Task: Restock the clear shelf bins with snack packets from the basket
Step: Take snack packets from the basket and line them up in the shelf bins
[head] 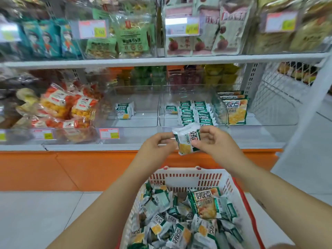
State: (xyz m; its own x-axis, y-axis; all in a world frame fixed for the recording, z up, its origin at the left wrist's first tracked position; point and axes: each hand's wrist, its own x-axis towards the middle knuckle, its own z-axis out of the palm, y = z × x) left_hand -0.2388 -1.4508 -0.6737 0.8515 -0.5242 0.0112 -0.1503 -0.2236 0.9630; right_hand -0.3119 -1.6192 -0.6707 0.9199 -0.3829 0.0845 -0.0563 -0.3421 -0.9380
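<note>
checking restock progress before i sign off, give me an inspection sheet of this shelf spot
surface: white shelf carrying clear bins
job's things: snack packet held up in front of the right bin, which holds rows of packets; middle bin holds one packet; basket holds many more
clutter: orange snack bags in the bin at left
hands: left hand and right hand both pinch the snack packet
cables: nothing seen
surroundings: upper shelf of stocked bins, price tag, floor tiles
</note>
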